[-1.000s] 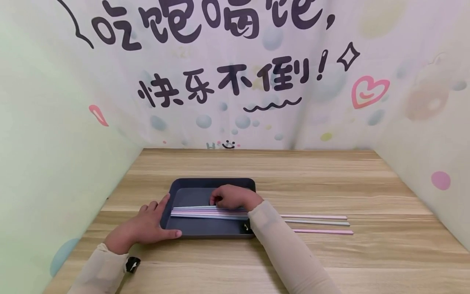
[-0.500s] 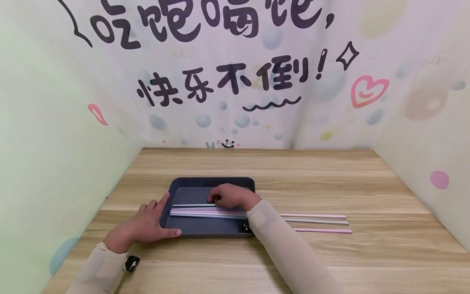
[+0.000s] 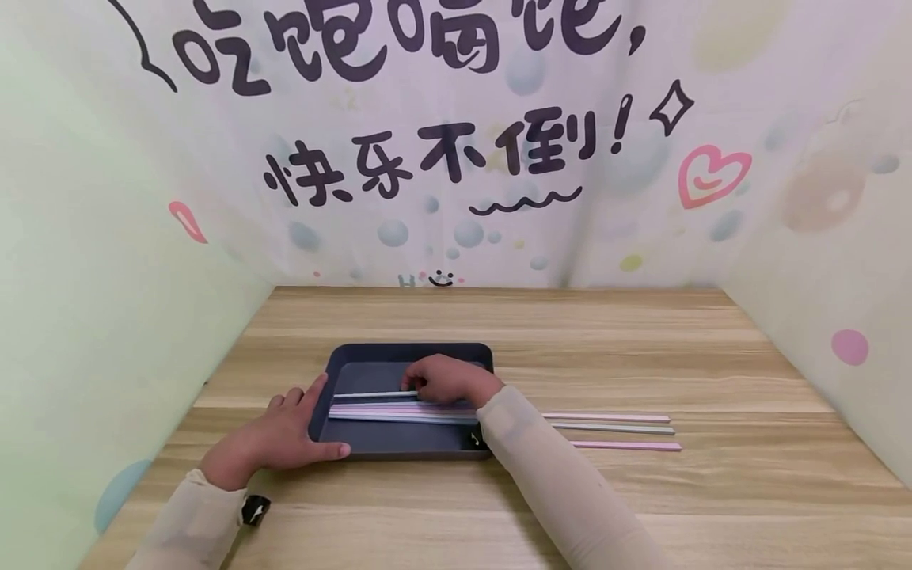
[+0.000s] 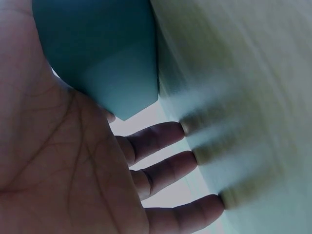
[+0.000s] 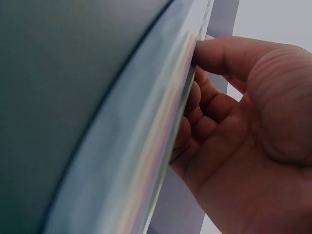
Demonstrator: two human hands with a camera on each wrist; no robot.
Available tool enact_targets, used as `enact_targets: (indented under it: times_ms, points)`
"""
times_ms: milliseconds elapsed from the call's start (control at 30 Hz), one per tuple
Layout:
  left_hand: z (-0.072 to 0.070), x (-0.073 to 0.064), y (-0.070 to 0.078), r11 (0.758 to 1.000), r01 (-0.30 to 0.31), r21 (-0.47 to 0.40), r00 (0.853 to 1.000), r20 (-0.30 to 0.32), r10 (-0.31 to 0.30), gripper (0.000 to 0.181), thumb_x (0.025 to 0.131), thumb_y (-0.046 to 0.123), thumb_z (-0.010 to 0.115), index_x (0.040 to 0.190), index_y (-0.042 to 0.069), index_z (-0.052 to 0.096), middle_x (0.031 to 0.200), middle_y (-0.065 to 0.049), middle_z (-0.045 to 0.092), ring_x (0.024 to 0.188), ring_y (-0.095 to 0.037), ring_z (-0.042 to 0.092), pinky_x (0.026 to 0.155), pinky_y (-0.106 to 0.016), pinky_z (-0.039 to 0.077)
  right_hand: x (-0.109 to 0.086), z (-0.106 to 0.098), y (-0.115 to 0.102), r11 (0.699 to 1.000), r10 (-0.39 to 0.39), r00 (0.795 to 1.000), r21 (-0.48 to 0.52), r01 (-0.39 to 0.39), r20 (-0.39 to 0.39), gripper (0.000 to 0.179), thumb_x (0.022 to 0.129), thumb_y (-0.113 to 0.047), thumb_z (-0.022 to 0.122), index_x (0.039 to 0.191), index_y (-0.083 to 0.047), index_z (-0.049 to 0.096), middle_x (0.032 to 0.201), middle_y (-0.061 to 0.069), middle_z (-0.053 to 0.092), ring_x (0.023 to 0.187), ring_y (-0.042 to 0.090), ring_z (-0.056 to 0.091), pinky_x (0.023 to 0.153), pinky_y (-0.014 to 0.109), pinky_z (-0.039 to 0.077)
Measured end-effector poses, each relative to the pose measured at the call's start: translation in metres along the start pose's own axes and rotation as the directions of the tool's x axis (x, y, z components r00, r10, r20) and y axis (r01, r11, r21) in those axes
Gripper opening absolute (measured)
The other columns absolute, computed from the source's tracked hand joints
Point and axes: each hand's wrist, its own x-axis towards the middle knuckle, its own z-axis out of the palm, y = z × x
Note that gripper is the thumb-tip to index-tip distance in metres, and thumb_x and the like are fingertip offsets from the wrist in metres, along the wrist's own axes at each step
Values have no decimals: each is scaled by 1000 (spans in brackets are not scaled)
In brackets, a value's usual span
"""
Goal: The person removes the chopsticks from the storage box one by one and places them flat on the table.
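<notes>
A dark blue-grey tray lies on the table, with a bunch of thin pastel sticks laid lengthwise across it. My left hand rests against the tray's left end, fingers extended and thumb over the front rim. In the left wrist view the tray's corner shows beside the palm, fingertips at the tabletop. My right hand bends over the tray, thumb and fingertips pinching one pale stick apart from the bunch. In the right wrist view the thumb meets the edge of the blurred sticks.
Right ends of several sticks reach past the tray onto the wood-grain table. A printed backdrop with lettering stands behind the table, and pale side walls flank it.
The pale stick at my right fingertips has slid back, away from the bunch, leaving a widening gap. My left hand stays at the tray's left end.
</notes>
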Motion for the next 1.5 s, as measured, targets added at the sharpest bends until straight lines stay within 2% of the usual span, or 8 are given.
enact_targets:
  times_ms: [233,500,767,1200,1400,1500]
  points:
    - [1,0,0,1000,4,-3,1000,6,-4,124,75,70,72,154,-6,14,130,-34,41,113,-50,41,90,-60,43,-2,-2,-4,1000,-10,1000,-1,10,-3,26,96,2,55,110,-15,70,78,-3,54,67,11,48,65,25,41]
    - [2,1,-3,1000,-4,6,1000,0,4,125,75,71,71,154,-7,14,129,-34,42,113,-49,41,90,-60,43,-2,-5,-6,998,-68,998,-13,68,-10,30,98,2,54,119,-11,72,103,-3,65,79,10,53,72,24,44]
    - [0,0,-1,1000,-10,-2,1000,2,10,124,75,71,72,154,-7,14,129,-34,41,113,-50,41,90,-60,43,-3,-11,-7,996,-82,997,-23,82,6,32,100,-2,53,122,-14,72,115,-3,67,90,7,57,79,24,46]
    - [2,-1,-2,1000,1,-2,1000,0,-1,124,75,71,72,154,-6,15,130,-33,42,115,-50,40,90,-60,43,-22,-30,-15,997,-80,997,-20,79,-14,35,96,4,53,119,-13,72,115,-1,66,100,12,57,86,28,47]
    - [3,-2,-3,1000,-5,-9,1000,-3,5,124,76,70,72,154,-5,13,131,-35,40,117,-54,39,91,-61,42,-30,-38,-16,994,-103,994,-31,102,-30,32,96,4,55,117,-11,73,111,1,65,97,15,57,85,30,47]
    - [2,-1,-3,1000,-11,-13,1000,-4,11,124,76,70,72,155,-5,13,131,-35,39,117,-55,39,91,-62,42,-36,-41,-15,996,-90,995,-26,89,-32,32,96,4,55,118,-12,72,110,0,65,97,14,56,84,29,47]
